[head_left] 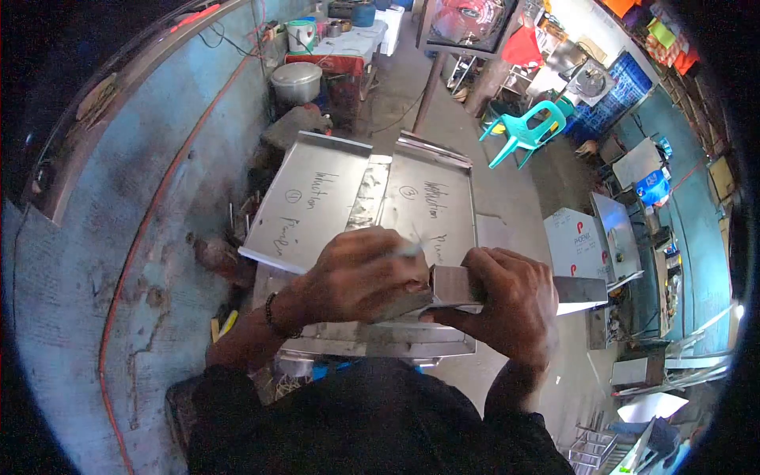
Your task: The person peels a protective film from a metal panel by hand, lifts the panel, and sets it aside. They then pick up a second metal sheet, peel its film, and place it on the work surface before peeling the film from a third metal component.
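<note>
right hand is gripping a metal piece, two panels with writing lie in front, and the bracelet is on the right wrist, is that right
Not quite: the bracelet is on the left wrist, as the head view shows. The right hand does grip a metal piece, and two panels with writing lie in front.

Left metal tray: black handwriting, apparently "Induction", with a circled "11" and a further word not clearly legible. Right metal tray: the same apparent "Induction", a circled "3", and another word seemingly beginning with "P", not fully legible. White carton: printed brand "PHOENIX", with red P-like emblem.
</note>
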A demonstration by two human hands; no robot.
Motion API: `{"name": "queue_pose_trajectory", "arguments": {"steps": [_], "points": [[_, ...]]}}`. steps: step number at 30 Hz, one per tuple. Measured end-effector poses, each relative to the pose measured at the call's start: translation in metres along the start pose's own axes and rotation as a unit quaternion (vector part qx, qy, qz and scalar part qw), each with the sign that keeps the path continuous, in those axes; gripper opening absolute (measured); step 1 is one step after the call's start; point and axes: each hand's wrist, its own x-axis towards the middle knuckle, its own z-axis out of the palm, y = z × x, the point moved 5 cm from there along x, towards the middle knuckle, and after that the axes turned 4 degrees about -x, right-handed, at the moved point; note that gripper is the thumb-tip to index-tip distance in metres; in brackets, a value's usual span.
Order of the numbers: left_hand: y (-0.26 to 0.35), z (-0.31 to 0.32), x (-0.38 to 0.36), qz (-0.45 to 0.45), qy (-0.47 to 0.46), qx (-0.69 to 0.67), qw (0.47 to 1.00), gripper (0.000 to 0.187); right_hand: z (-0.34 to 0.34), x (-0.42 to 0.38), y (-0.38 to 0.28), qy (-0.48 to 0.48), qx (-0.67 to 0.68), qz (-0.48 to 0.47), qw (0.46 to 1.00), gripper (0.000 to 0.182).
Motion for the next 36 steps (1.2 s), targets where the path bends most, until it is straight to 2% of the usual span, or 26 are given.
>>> {"name": "queue_pose_trajectory", "arguments": {"steps": [1,2,4,6,7,8,12,14,16,18,21,23,25,27,30,33,36], "points": [[-0.002,-0.003,0.000,-0.079,0.051,-0.014,0.995,0.018,0.001,0.000,0.001,-0.002,-0.002,0.000,1.000,0.056],[0.003,-0.007,0.006,-0.079,0.054,-0.015,0.995,0.018,0.002,0.000,0.002,-0.010,-0.002,0.006,1.000,0.056],[-0.006,-0.012,0.012,-0.290,0.022,-0.112,0.950,0.021,0.000,0.002,0.003,-0.020,-0.006,0.006,1.000,0.055],[-0.003,-0.014,0.020,-0.286,0.010,-0.105,0.952,0.022,0.003,0.002,0.004,-0.090,-0.015,0.031,0.995,0.056],[-0.002,-0.013,0.022,-0.306,-0.030,-0.080,0.948,0.022,0.002,0.002,0.003,-0.091,-0.017,0.026,0.995,0.056],[0.000,-0.012,0.024,-0.328,-0.070,-0.054,0.940,0.022,0.001,0.002,0.002,-0.087,-0.009,0.025,0.996,0.056],[0.010,-0.014,0.038,-0.354,-0.117,-0.030,0.927,0.022,0.002,0.001,0.002,-0.075,-0.001,0.012,0.997,0.055],[0.011,-0.013,0.042,-0.360,-0.153,0.028,0.920,0.019,0.002,0.001,0.003,-0.071,-0.001,0.006,0.997,0.055],[0.012,-0.015,0.045,-0.368,-0.160,0.037,0.915,0.019,0.004,0.001,0.003,-0.067,0.000,-0.001,0.998,0.055],[0.012,-0.015,0.044,-0.376,-0.166,0.046,0.910,0.018,0.002,0.001,0.003,-0.014,0.003,-0.009,1.000,0.055],[0.014,-0.015,0.043,-0.347,-0.155,0.071,0.922,0.017,0.002,0.000,0.003,-0.010,0.015,-0.011,1.000,0.054],[0.014,-0.015,0.046,-0.373,-0.196,0.057,0.905,0.018,0.002,0.000,0.002,-0.004,0.011,-0.020,1.000,0.054],[0.013,-0.014,0.044,-0.376,-0.184,0.050,0.907,0.018,0.000,0.001,0.002,0.001,0.007,-0.030,1.000,0.054],[0.013,-0.017,0.047,-0.376,-0.173,0.043,0.909,0.019,0.001,0.001,0.003,-0.051,-0.007,-0.020,0.998,0.056],[0.011,-0.014,0.048,-0.437,-0.204,0.008,0.876,0.022,0.003,0.000,0.003,-0.042,-0.005,-0.025,0.999,0.058],[0.006,-0.010,0.039,-0.430,-0.156,0.002,0.889,0.024,0.001,0.000,0.002,0.012,0.002,-0.014,1.000,0.054],[0.004,-0.006,0.027,-0.449,-0.099,-0.042,0.887,0.023,0.001,0.001,0.001,0.000,-0.020,-0.017,1.000,0.055]]}}
